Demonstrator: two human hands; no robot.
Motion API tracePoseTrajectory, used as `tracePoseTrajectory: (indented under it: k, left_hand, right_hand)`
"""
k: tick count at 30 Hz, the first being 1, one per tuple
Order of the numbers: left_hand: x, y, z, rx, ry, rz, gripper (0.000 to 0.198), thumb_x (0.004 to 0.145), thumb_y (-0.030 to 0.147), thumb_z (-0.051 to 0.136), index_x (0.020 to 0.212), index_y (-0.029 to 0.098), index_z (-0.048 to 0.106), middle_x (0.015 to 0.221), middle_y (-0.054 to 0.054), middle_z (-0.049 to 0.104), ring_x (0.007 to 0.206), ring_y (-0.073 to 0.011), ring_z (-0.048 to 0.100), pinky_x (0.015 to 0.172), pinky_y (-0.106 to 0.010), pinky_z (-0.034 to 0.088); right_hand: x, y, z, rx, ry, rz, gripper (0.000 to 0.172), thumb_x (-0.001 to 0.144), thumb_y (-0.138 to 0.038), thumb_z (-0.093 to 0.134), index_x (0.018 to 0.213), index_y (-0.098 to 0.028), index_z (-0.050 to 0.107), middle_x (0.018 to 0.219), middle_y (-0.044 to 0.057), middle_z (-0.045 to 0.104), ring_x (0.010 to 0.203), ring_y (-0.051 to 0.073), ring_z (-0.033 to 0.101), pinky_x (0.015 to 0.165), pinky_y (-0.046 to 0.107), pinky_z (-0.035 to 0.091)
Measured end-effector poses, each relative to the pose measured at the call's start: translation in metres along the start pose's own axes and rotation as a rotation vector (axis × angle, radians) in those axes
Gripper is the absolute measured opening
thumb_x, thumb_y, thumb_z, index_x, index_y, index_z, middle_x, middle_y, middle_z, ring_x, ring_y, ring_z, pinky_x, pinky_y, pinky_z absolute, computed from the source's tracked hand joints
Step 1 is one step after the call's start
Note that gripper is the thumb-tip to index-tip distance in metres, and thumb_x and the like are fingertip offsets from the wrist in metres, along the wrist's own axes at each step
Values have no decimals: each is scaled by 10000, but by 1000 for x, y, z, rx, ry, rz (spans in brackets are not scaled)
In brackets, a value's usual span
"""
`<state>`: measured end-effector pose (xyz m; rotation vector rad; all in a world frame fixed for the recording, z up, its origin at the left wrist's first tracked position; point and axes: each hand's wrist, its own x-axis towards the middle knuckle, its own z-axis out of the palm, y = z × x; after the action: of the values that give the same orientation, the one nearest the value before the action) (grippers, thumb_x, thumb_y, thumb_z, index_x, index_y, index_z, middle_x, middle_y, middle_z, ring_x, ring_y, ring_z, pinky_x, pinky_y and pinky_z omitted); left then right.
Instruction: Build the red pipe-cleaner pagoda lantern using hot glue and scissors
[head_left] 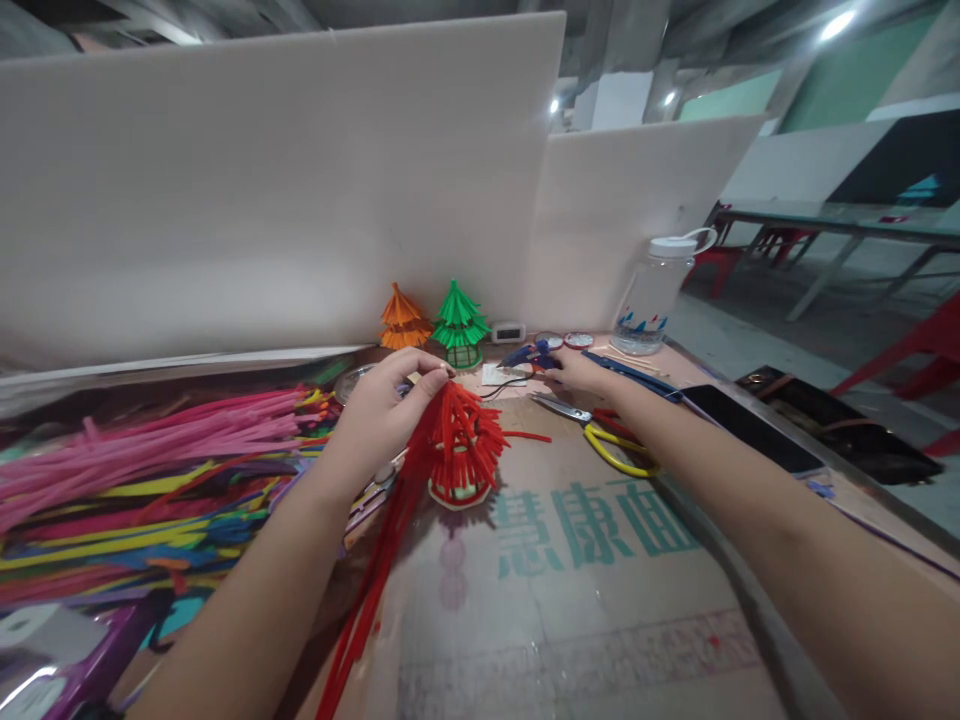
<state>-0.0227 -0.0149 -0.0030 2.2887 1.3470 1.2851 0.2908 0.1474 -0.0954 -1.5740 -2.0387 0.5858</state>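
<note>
My left hand (394, 400) is closed, thumb and fingers pinched together at the top of a red pipe-cleaner tower (461, 445). The tower has drooping tiers and a pale base, and stands on the cardboard. What exactly sits between the fingertips is too small to make out. Long red pipe cleaners (379, 590) trail beneath my left wrist toward the front. Farther right, my right hand (574, 370) is closed around the blue glue gun (529, 354), whose nozzle points left over a small white pad (504, 375). Yellow-handled scissors (619, 452) lie just below my right forearm.
Finished orange (405, 318) and green (459, 322) towers stand against the white board (285, 200). Colourful pipe cleaners (150, 470) cover the left side. A clear bottle (649, 295), a phone (750, 428) and a small digital display (508, 333) are also on the table.
</note>
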Motion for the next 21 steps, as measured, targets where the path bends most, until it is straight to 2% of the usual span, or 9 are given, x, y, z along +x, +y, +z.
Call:
tracePoseTrajectory:
  k: [3,9,12,14,17,19,21]
  left_hand:
    - [0,0,0,-7,3,-3,245,968,402,547,904,203,675,951,-33,722,920,-209,654,879,-307,483]
    - [0,0,0,-9,5,-2,233,968,394,551,904,206,674,950,-21,719,911,-200,649,865,-292,477]
    - [-1,0,0,-18,6,1,238,968,397,552,900,205,675,947,-22,718,914,-200,649,867,-293,474]
    - [-1,-1,0,-19,6,0,238,967,397,554,893,205,674,943,-22,718,914,-201,649,864,-294,473]
    - [-1,-1,1,-12,5,6,237,970,395,551,896,205,672,944,-23,718,915,-202,650,861,-298,472]
    - [-1,0,2,-11,9,16,229,970,384,550,896,203,669,948,-25,719,918,-202,651,865,-299,473]
    - [-1,2,2,-18,25,26,218,969,369,552,893,200,666,952,-28,721,925,-201,652,872,-297,475]
  right_hand:
    - [-1,-1,-5,-95,-28,37,321,986,-348,625,1254,-171,623,1250,97,647,1040,216,665,878,422,583]
    - [-13,-7,-11,-191,18,27,306,975,-376,632,1199,-167,647,1186,91,680,977,203,674,858,393,567]
    - [-23,-13,-16,-248,98,18,287,940,-356,649,1110,-125,675,1117,151,709,976,260,670,836,368,513]
    - [-33,-20,-16,-267,107,-19,249,943,-351,618,1032,-128,688,1057,169,721,959,275,663,799,342,477]
    - [-57,-36,-5,-239,-36,-152,221,940,-383,603,964,-186,701,956,93,737,856,223,661,710,289,446]
    - [-75,-48,10,-204,-149,-246,246,890,-436,668,997,-217,700,948,52,737,816,200,652,673,268,433]
    - [-91,-57,25,-178,-195,-309,299,816,-449,750,997,-220,687,975,49,728,834,200,638,680,265,424]
